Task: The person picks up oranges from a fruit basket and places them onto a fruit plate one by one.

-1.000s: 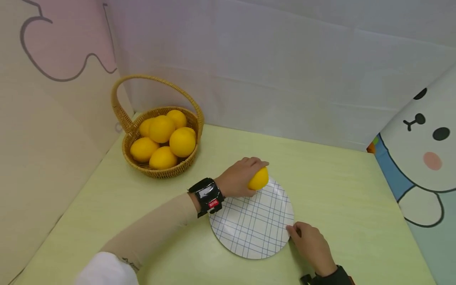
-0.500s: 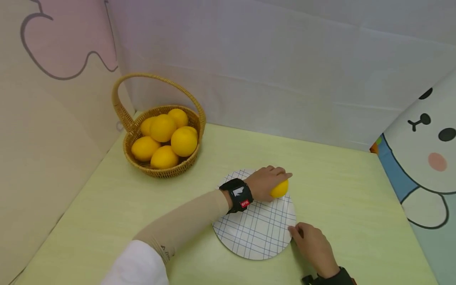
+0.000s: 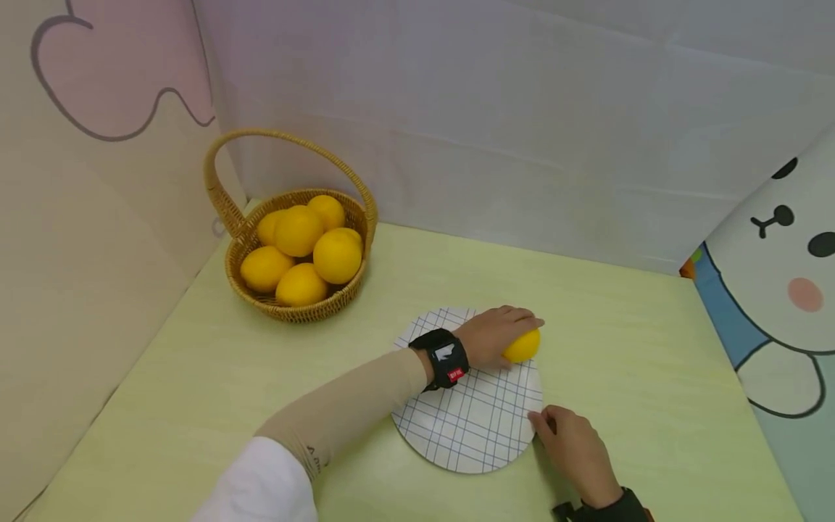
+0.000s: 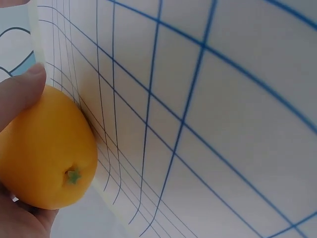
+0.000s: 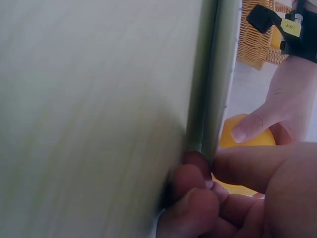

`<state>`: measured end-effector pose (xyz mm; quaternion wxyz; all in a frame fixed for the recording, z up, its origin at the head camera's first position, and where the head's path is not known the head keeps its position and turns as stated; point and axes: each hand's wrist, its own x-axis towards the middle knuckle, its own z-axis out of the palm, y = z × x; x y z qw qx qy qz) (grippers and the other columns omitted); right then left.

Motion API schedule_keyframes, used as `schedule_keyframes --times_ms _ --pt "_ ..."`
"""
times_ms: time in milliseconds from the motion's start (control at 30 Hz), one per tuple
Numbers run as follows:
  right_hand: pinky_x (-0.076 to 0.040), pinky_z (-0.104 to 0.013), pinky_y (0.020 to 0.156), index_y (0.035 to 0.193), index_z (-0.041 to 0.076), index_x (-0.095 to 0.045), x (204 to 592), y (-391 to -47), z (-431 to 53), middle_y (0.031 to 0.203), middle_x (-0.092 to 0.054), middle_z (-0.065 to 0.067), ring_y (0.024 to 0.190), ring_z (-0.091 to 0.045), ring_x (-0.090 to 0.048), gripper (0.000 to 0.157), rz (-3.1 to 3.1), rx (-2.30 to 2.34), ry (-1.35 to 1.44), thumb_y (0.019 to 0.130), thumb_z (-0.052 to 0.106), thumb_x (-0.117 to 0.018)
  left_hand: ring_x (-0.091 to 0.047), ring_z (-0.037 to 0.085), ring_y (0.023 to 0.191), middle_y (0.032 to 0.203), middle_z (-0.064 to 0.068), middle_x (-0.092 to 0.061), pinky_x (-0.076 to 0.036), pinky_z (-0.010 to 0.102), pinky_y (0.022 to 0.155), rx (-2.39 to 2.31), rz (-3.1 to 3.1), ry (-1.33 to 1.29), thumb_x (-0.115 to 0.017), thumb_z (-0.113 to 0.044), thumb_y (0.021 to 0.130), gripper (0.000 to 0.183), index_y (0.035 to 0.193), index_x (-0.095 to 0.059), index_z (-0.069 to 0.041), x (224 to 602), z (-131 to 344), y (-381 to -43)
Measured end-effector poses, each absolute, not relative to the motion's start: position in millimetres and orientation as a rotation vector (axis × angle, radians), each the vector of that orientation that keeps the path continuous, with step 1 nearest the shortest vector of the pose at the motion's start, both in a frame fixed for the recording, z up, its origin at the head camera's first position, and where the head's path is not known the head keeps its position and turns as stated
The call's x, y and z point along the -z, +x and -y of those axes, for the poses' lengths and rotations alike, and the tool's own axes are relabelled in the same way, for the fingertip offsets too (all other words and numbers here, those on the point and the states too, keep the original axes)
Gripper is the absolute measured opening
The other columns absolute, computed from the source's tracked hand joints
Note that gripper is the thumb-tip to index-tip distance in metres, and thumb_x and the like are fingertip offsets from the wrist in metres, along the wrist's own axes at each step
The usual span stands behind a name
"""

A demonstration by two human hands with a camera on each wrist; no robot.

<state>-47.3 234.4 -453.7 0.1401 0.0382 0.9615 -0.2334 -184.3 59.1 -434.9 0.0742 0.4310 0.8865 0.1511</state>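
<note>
My left hand [image 3: 491, 338] grips a yellow lemon [image 3: 523, 346] at the far right part of a round white plate [image 3: 457, 428] with blue grid lines. In the left wrist view, the lemon [image 4: 54, 148] shows a small green star-shaped stem end, with the thumb and fingers around it, right by the plate's surface [image 4: 213, 129]. My right hand [image 3: 577, 453] pinches the plate's near right rim. The right wrist view has its thumb and fingers [image 5: 247, 163] on either side of that rim [image 5: 223, 84]. Whether the lemon touches the plate is hard to tell.
A wicker basket [image 3: 306, 313] with a tall arched handle stands at the back left, holding several more lemons [image 3: 298, 230]. The pale green table [image 3: 639, 362] meets a white wall [image 3: 522, 130] behind and printed panels at both sides.
My left hand has carried the lemon rightward and lower across the plate, slowing over the last half second. The right hand keeps its hold on the rim.
</note>
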Motion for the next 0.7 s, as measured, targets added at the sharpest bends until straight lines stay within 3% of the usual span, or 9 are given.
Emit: schedule_keyframes --times_ms 267,700 --pt "-0.027 -0.025 0.051 0.076 0.010 -0.058 453.9 -46.3 -236.0 0.061 -0.041 0.002 0.055 -0.015 -0.041 0.026 -2.786 0.702 0.094 0.100 0.018 -0.062 -0.032 0.019 0.147 0.161 0.002 -0.035 -0.020 0.029 0.122 -0.429 -2.659 1.339 -0.079 -0.031 0.091 0.083 0.160 -0.033 -0.019 435.3 -60.7 -184.0" --pt "-0.026 -0.024 0.050 0.075 0.010 -0.057 454.1 -47.2 -236.0 0.061 -0.039 0.002 0.054 -0.014 -0.040 0.027 -2.781 0.706 0.093 0.100 0.019 -0.062 -0.033 0.021 0.146 0.160 0.003 -0.036 -0.029 0.033 0.119 -0.423 -2.659 1.371 -0.077 -0.041 0.091 0.084 0.160 -0.033 -0.023 437.5 -59.2 -184.3"
